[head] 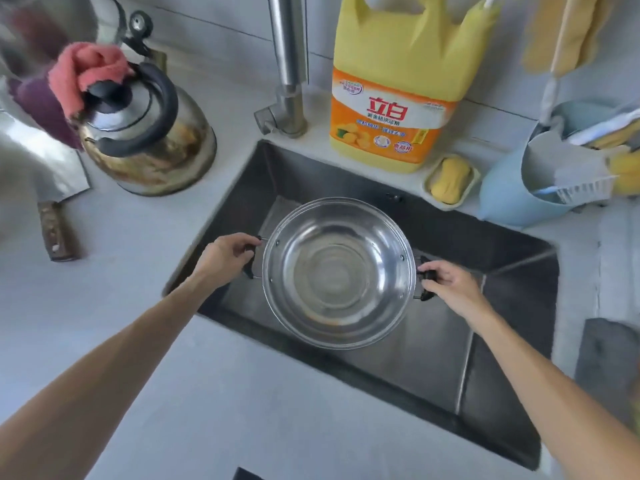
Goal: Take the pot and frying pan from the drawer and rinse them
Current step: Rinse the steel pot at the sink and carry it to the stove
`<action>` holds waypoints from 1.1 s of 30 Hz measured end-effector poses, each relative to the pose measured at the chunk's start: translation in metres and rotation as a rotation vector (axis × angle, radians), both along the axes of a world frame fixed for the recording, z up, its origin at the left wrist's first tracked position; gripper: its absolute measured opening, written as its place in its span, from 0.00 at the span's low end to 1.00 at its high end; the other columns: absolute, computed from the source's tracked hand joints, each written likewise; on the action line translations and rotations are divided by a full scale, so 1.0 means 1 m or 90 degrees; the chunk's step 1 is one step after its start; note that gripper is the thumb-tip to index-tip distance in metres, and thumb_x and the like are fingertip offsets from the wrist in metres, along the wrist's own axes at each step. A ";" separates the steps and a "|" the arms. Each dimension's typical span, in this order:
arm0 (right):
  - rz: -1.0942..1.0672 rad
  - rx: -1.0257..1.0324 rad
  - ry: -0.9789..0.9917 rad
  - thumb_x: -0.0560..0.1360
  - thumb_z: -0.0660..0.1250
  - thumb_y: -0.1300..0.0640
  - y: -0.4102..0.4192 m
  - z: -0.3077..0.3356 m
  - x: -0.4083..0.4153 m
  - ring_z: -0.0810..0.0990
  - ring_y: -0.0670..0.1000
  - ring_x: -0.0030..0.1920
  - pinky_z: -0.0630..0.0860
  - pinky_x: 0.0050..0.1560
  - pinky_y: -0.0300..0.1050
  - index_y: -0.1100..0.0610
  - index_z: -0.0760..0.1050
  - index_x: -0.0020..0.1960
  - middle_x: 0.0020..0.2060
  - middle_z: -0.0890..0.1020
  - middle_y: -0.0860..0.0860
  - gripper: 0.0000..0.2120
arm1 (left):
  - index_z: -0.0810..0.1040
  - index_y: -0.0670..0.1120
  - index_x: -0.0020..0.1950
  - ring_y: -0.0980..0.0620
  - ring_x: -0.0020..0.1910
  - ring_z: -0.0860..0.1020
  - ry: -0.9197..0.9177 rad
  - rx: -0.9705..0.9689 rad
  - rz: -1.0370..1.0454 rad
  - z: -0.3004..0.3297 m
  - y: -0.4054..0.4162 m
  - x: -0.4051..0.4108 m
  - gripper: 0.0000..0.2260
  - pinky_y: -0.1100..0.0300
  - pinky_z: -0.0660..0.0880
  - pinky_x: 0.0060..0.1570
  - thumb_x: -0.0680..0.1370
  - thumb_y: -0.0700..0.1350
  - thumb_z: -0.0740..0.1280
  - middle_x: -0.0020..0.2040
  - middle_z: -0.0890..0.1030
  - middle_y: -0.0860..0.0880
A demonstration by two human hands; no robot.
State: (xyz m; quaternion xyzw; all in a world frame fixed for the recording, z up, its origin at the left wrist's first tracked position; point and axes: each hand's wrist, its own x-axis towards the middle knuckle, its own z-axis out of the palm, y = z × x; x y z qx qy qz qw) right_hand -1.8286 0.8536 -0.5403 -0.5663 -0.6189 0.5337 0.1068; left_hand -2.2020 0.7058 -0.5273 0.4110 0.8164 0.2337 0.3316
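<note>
Left hand (228, 252), fingers curled round the dark left handle of the steel pot (337, 271); right hand (446, 280), gripping the matching dark handle on the right side. Both forearms reach in from the near edge of the view. The pot, held between the two hands with its open mouth facing up, lies over the middle of the dark rectangular sink (502, 327); its shiny interior holds no visible contents, and whether its base touches the sink floor cannot be told. Far of the sink, the steel faucet (287, 64) rises from the pale countertop (121, 306). Just right of the faucet stands a large yellow detergent bottle (398, 84) with an orange label, and near its base a yellow soap bar (450, 180) lies in a pale dish at the far rim of the sink. Farther right, a light blue container (509, 199) holds brushes and cleaning tools. At far left, a stained steel kettle (152, 133) with a black handle stands on the countertop, a pink cloth (86, 71) draped over its top. Left of the kettle lies a cleaver (45, 161), its wooden handle pointing toward the near side.
</note>
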 end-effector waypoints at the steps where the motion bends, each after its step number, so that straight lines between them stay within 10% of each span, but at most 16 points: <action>1: -0.002 -0.007 -0.009 0.72 0.68 0.67 -0.001 -0.013 0.000 0.79 0.48 0.45 0.73 0.47 0.27 0.49 0.78 0.47 0.47 0.81 0.46 0.14 | 0.81 0.54 0.52 0.53 0.44 0.80 0.008 -0.030 -0.006 -0.010 0.004 0.001 0.12 0.67 0.74 0.44 0.75 0.38 0.67 0.44 0.82 0.52; 9: 0.034 -0.041 -0.040 0.71 0.69 0.65 -0.007 -0.072 -0.017 0.79 0.35 0.37 0.73 0.53 0.37 0.43 0.77 0.45 0.47 0.82 0.42 0.16 | 0.78 0.47 0.59 0.50 0.45 0.77 0.028 -0.144 -0.003 -0.057 0.008 -0.010 0.14 0.62 0.72 0.49 0.76 0.36 0.67 0.49 0.81 0.45; 14: 0.064 -0.047 -0.073 0.72 0.70 0.64 -0.003 -0.082 -0.031 0.81 0.45 0.41 0.69 0.42 0.23 0.43 0.77 0.45 0.46 0.81 0.43 0.15 | 0.78 0.48 0.60 0.48 0.50 0.77 0.032 -0.163 0.022 -0.069 0.012 -0.018 0.14 0.58 0.74 0.51 0.76 0.35 0.66 0.56 0.80 0.44; 24: 0.055 -0.033 -0.081 0.73 0.69 0.64 0.000 -0.087 -0.038 0.78 0.33 0.34 0.67 0.39 0.21 0.42 0.76 0.43 0.43 0.81 0.41 0.15 | 0.71 0.55 0.68 0.47 0.54 0.80 0.083 -0.276 -0.072 -0.077 0.022 -0.017 0.18 0.56 0.76 0.48 0.78 0.44 0.63 0.62 0.79 0.47; 30: 0.062 -0.034 -0.082 0.73 0.69 0.62 -0.001 -0.085 -0.039 0.80 0.36 0.39 0.69 0.45 0.29 0.40 0.76 0.43 0.44 0.83 0.44 0.16 | 0.67 0.57 0.68 0.58 0.42 0.79 0.189 0.237 0.052 0.014 0.078 -0.010 0.20 0.60 0.76 0.41 0.77 0.53 0.65 0.46 0.81 0.59; 33: 0.048 -0.029 -0.083 0.74 0.68 0.62 -0.003 -0.086 -0.039 0.81 0.37 0.41 0.68 0.43 0.25 0.39 0.76 0.43 0.44 0.82 0.41 0.16 | 0.69 0.59 0.66 0.60 0.39 0.77 0.192 0.303 0.095 0.054 0.119 -0.018 0.21 0.64 0.72 0.38 0.74 0.61 0.65 0.40 0.79 0.59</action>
